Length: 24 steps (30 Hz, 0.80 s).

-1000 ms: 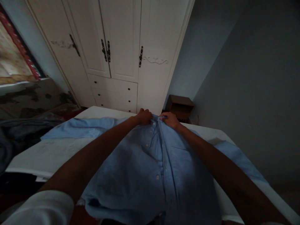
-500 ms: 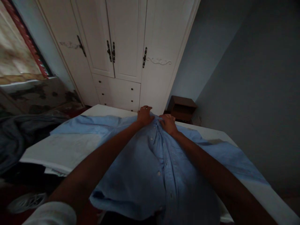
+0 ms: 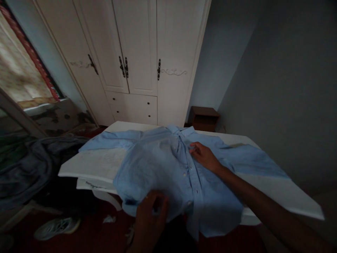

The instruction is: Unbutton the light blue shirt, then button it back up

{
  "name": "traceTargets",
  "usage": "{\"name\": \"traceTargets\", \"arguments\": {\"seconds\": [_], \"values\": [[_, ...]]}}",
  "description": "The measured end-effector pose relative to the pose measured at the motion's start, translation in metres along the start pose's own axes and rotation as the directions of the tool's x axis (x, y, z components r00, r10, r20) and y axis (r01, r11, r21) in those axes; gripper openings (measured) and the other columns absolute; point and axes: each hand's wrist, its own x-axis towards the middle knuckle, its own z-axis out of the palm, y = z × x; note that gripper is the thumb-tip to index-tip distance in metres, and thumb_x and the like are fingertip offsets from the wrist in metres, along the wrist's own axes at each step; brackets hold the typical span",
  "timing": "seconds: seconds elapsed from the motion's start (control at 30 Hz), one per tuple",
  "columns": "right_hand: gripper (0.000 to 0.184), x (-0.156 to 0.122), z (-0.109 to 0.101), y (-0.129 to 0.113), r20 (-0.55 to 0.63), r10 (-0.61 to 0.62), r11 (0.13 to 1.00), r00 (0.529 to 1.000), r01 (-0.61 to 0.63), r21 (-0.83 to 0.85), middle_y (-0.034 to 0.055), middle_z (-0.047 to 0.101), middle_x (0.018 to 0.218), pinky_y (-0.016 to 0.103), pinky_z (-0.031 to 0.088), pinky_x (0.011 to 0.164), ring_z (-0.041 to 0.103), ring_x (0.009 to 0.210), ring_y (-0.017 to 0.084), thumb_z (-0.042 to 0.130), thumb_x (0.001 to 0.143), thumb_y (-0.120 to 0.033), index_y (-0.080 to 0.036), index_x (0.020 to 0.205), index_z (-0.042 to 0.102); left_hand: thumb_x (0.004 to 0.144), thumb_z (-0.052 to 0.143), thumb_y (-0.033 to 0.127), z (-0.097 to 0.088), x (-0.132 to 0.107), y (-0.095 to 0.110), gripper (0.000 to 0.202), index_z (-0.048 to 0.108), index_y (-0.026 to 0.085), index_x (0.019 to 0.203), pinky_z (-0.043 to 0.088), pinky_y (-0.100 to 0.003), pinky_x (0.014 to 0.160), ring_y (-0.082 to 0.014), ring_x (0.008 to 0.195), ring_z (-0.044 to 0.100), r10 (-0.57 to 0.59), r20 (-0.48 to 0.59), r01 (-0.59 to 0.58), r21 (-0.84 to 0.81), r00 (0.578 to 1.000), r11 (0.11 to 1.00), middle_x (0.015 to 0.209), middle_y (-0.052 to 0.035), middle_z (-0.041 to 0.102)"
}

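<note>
A light blue button-up shirt [image 3: 155, 158] lies front side up on a white table [image 3: 97, 163], collar [image 3: 187, 131] at the far edge and sleeves spread to both sides. Its front is unfastened along the buttons I can see, and the hem hangs over the near edge. My right hand [image 3: 204, 156] is over the upper chest beside the buttonhole strip, fingers loosely bent and apart; whether they touch the cloth is unclear. Low at the near hem, my left hand [image 3: 151, 214] is slightly blurred, with a gap between thumb and curled fingers and no cloth visible in it.
A white wardrobe [image 3: 137, 45] stands behind the table, with a small brown cabinet [image 3: 204, 117] to its right. Grey cloth [image 3: 39, 161] is heaped at the left. A shoe [image 3: 58, 226] lies on the red floor, and a curtained window [image 3: 23, 66] is at the far left.
Both hands have left the collar, which now lies exposed. My left hand has come down toward the near hem; my right hand has moved slightly nearer and to the right.
</note>
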Motion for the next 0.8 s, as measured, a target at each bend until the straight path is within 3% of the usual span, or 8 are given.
{"name": "traceTargets", "arguments": {"seconds": [0.13,0.23,0.3,0.33,0.43,0.53,0.67,0.8], "values": [[0.024,-0.074,-0.012,-0.027,0.190,0.103,0.993,0.976,-0.113,0.039,-0.0011,0.060,0.067,0.027,0.039,0.059,0.057,0.061,0.016,0.049,0.090,-0.044,-0.020,0.090,0.055,0.081,0.062,0.045,0.011,-0.053,-0.047,0.029,0.064,0.019,0.067,0.044,-0.025,0.059,-0.0160,0.061,0.058,-0.139,0.219,0.177,-0.167,0.966,0.970,0.064,-0.0023,0.064],[0.025,-0.118,-0.014,-0.042,0.251,0.161,0.986,0.955,-0.167,0.002,-0.0024,0.059,0.064,0.026,0.036,0.056,0.056,0.059,0.015,0.051,0.089,-0.046,-0.022,0.091,0.056,0.075,0.068,0.049,0.032,-0.069,-0.079,0.031,0.065,0.018,0.071,0.047,-0.026,0.062,-0.0173,0.066,0.060,-0.318,0.137,0.346,-0.363,0.938,0.865,0.068,-0.0031,0.065],[0.027,-0.135,-0.014,-0.048,0.216,0.212,0.977,0.953,-0.209,-0.039,-0.0027,0.058,0.062,0.026,0.034,0.056,0.056,0.058,0.015,0.051,0.089,-0.048,-0.022,0.090,0.057,0.068,0.075,0.049,0.052,-0.075,-0.093,0.036,0.066,0.017,0.083,0.049,-0.026,0.066,-0.0175,0.072,0.062,-0.416,0.093,0.402,-0.510,0.905,0.760,0.074,-0.0032,0.066],[0.028,-0.140,-0.014,-0.050,0.189,0.232,0.973,0.954,-0.225,-0.058,-0.0025,0.058,0.061,0.026,0.034,0.056,0.056,0.057,0.015,0.050,0.089,-0.049,-0.022,0.086,0.057,0.065,0.077,0.048,0.062,-0.078,-0.097,0.042,0.065,0.017,0.091,0.049,-0.025,0.063,-0.0174,0.072,0.063,-0.473,0.104,0.441,-0.571,0.875,0.693,0.079,-0.0041,0.066],[0.037,-0.150,-0.010,-0.053,0.171,0.261,0.962,0.950,-0.240,-0.131,0.0003,0.060,0.062,0.027,0.035,0.058,0.057,0.059,0.016,0.046,0.091,-0.050,-0.021,0.071,0.057,0.060,0.083,0.041,0.089,-0.090,-0.102,0.060,0.056,0.020,0.110,0.047,-0.022,0.050,-0.0166,0.069,0.066,-0.656,0.220,0.597,-0.678,0.722,0.429,0.102,-0.0092,0.066],[0.039,-0.162,0.001,-0.057,0.234,0.326,0.937,0.916,-0.280,-0.208,0.0041,0.065,0.067,0.028,0.037,0.060,0.061,0.065,0.018,0.048,0.090,-0.048,-0.020,0.066,0.062,0.064,0.083,0.029,0.098,-0.094,-0.101,0.060,0.050,0.026,0.114,0.051,-0.024,0.056,-0.0182,0.079,0.069,-0.672,0.340,0.600,-0.776,0.658,0.194,0.116,-0.0077,0.063],[0.028,-0.182,0.023,-0.058,0.257,0.446,0.888,0.857,-0.387,-0.249,0.0058,0.068,0.074,0.027,0.041,0.063,0.066,0.074,0.020,0.055,0.087,-0.043,-0.020,0.085,0.070,0.071,0.076,0.017,0.092,-0.079,-0.101,0.031,0.054,0.023,0.093,0.053,-0.024,0.062,-0.0127,0.073,0.068,-0.626,0.440,0.519,-0.852,0.644,-0.065,0.090,0.0018,0.067],[0.029,-0.195,0.037,-0.057,0.273,0.435,0.896,0.858,-0.383,-0.224,0.0061,0.071,0.082,0.027,0.044,0.069,0.067,0.081,0.020,0.049,0.090,-0.039,-0.021,0.095,0.071,0.065,0.079,0.014,0.086,-0.072,-0.099,0.030,0.054,0.019,0.082,0.037,-0.014,0.043,-0.0027,0.045,0.049,-0.605,0.477,0.544,-0.835,0.638,-0.085,0.068,0.0070,0.059]]}}
